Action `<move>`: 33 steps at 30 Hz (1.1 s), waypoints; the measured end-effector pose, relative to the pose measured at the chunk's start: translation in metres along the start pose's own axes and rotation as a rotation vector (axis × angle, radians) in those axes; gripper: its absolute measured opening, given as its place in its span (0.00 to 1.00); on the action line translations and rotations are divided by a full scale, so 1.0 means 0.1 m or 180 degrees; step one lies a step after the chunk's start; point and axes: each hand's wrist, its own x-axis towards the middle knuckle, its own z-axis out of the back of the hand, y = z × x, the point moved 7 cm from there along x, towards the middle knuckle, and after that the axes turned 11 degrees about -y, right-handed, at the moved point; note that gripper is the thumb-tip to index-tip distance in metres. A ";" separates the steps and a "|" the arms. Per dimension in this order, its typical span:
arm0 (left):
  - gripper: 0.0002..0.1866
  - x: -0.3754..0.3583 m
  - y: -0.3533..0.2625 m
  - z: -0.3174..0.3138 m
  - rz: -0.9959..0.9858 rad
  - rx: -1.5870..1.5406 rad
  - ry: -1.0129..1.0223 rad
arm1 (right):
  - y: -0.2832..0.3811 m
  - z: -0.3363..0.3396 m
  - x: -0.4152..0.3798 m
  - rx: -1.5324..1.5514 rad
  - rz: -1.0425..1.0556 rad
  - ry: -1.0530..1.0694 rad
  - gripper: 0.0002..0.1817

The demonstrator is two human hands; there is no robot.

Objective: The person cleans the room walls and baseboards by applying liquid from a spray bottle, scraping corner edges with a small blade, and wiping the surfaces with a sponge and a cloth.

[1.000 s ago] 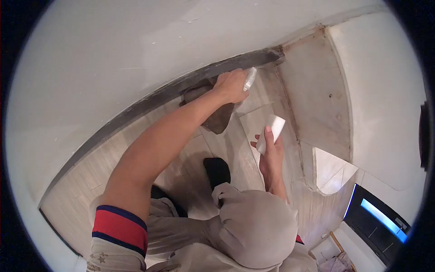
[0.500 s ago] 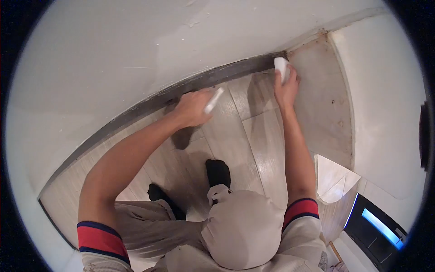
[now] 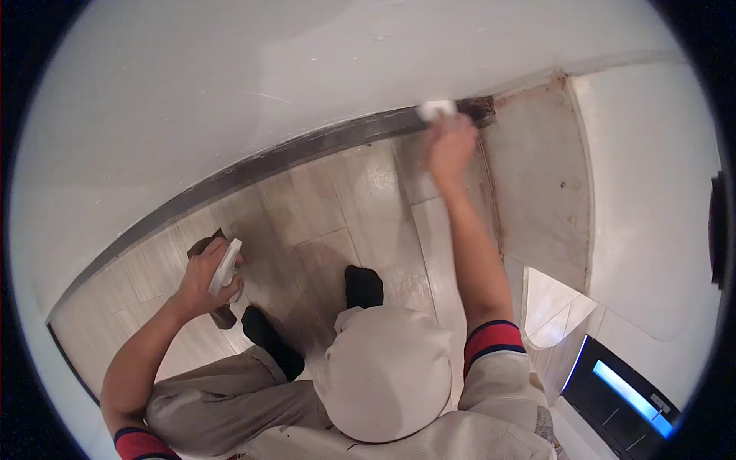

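Note:
My right hand (image 3: 451, 149) is closed on a white sponge-like block (image 3: 437, 110), blurred by motion. The block is against the dark grey baseboard (image 3: 337, 138), just left of the corner. Down at the left, near my foot, my left hand (image 3: 201, 280) is wrapped round what looks like a brown spray bottle (image 3: 223, 317) with a white head (image 3: 226, 267). My fingers and palm hide much of the bottle.
A white wall (image 3: 192, 100) rises above the baseboard. At the right corner stands a stained panel (image 3: 537, 176) beside a white panel (image 3: 629, 192). Dark stains (image 3: 479, 111) mark the baseboard's end. My socked feet (image 3: 363, 287) stand on wood-look floor tiles (image 3: 307, 195).
My right hand has moved the white block left along the baseboard from the corner. My left hand has drawn back down and left with the bottle.

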 end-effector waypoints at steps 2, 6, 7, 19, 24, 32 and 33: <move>0.17 -0.08 0.03 0.05 -0.0022 -0.0057 -0.0148 | -0.24 0.01 0.13 -0.0071 -0.0284 -0.0246 0.21; 0.16 -0.15 0.02 0.11 -0.0064 -0.0212 -0.0460 | 0.52 -0.07 -0.31 0.0256 -0.0098 -0.0555 0.22; 0.16 -0.17 0.02 0.12 -0.0099 -0.0199 -0.0480 | 0.88 0.03 -0.43 0.0786 -0.0102 -0.0168 0.24; 0.15 -0.80 0.19 0.17 0.0333 -0.0123 -0.0705 | 2.16 0.15 -0.80 0.1321 0.1423 -0.0009 0.24; 0.16 -0.98 0.18 0.07 0.0388 -0.0198 -0.0584 | 3.53 0.08 -0.90 0.1834 0.2757 0.0572 0.23; 0.17 -1.11 0.29 0.29 0.0369 -0.0330 -0.1009 | 2.77 -0.19 -0.72 0.1352 0.4129 0.0514 0.23; 0.17 -1.12 0.31 0.21 0.0409 -0.0379 -0.1037 | 2.76 -0.22 -0.73 0.1228 0.4258 0.0553 0.23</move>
